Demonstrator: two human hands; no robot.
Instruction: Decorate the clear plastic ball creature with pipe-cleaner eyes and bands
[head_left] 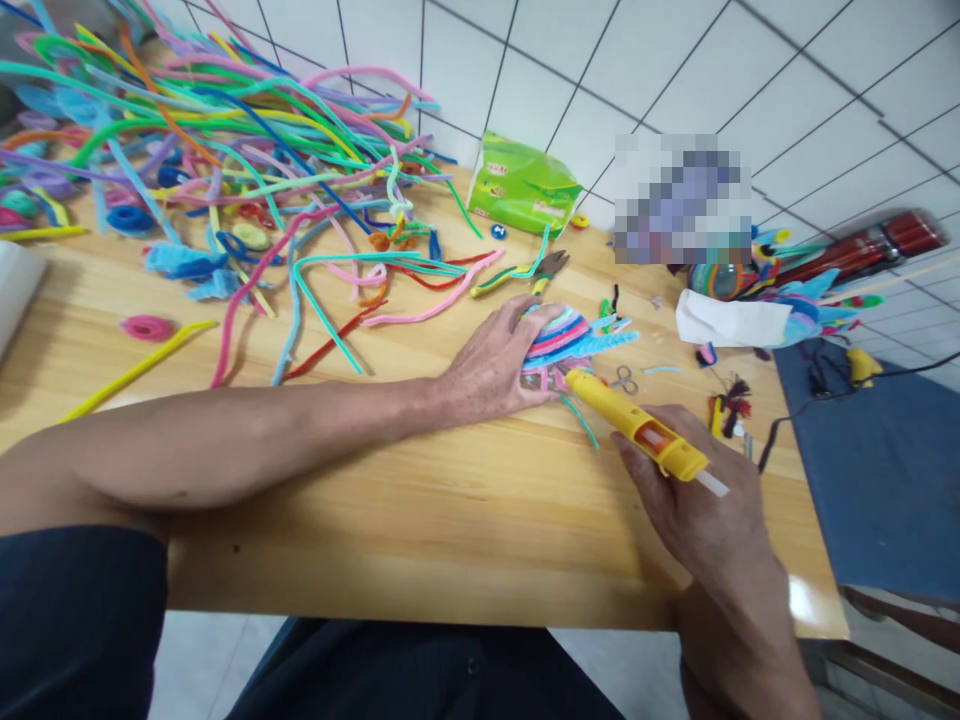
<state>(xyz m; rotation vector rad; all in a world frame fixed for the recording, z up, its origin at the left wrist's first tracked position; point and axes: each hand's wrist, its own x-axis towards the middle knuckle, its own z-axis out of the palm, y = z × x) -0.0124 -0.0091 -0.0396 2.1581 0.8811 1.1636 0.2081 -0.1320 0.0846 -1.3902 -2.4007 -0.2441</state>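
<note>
My left hand point(499, 365) is closed around a striped pipe-cleaner craft piece point(562, 335) in pink, blue and white, holding it on the wooden table. Light-blue fuzzy strips stick out of its right side. In my right hand point(701, 510) is a yellow hot glue gun point(637, 425), with a pale glue stick showing from its back end. The gun's nozzle points at the lower right of the piece and is at or very near it; contact is hard to make out. A teal pipe cleaner point(581, 420) lies just below the piece.
Pliers point(525, 275) lie beyond my left hand, and small scissors point(624, 380) beside the piece. Many loose pipe cleaners point(262, 130) heap up at the back left. A green tissue pack point(525, 185) stands by the tiled wall. A red flask point(877, 250) lies at the right.
</note>
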